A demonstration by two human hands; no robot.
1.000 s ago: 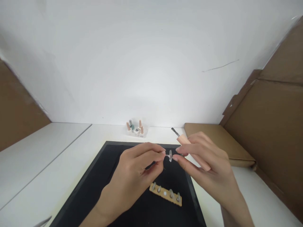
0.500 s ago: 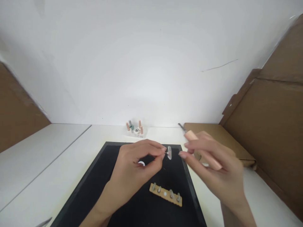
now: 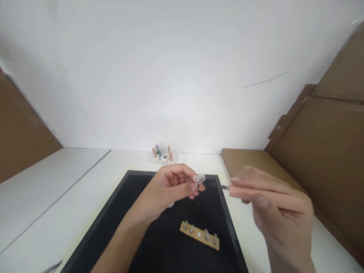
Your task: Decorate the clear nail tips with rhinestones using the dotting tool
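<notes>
My left hand [image 3: 176, 184] pinches a clear false nail tip [image 3: 199, 178] by a small metal-looking stem beneath it, above the black mat. My right hand [image 3: 280, 210] is wrapped round a peach-handled tool [image 3: 267, 197] with a thin, dark metal end. That end points left toward the nail tip and is apart from it; blur hides its exact shape. Below the hands, on the mat, lies a tan strip [image 3: 194, 236] carrying several clear nail tips on small stands, with a white spot between them. A small white round thing [image 3: 171, 205] is partly hidden behind my left wrist.
The black mat [image 3: 159, 242] lies on a white table. Near the wall stands a clear tray [image 3: 156, 160] with several small bottles, some peach-capped. A flat cardboard piece [image 3: 241, 159] lies back right. Cardboard walls rise on both sides. A grey pointed object [image 3: 52, 267] shows at lower left.
My left hand has turned, so the nail tip now faces upward. My right hand has moved right and lowered the tool from a steep angle to nearly level, its end toward the nail tip.
</notes>
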